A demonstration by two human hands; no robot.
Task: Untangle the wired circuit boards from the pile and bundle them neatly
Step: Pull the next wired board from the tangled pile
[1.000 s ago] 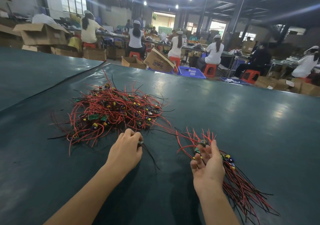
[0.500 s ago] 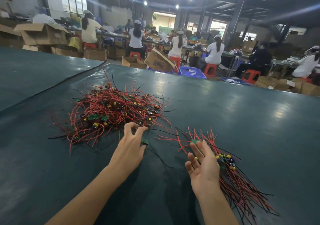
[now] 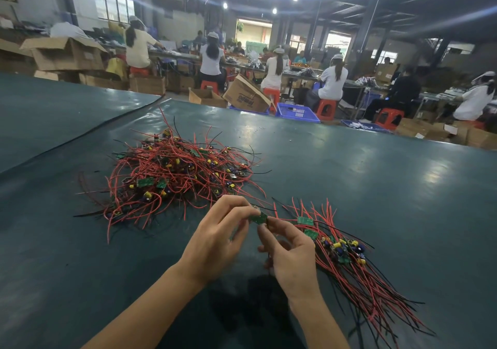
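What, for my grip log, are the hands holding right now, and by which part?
One small green circuit board: the left hand pinches its left end, the right hand its right end.

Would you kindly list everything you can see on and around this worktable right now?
table: one, dark teal
tangled pile: one, red and black wires with green boards, left of centre
sorted bundle: one, same colours, at right
circuit board: one, green, pinched above the table, centre
cardboard boxes: several, brown, beyond the table
blue crate: at least one, floor past the far edge
workers: several, mostly white tops, background benches
stools: several, red, under workers
left hand: one, pinches the circuit board
right hand: one, pinches it too
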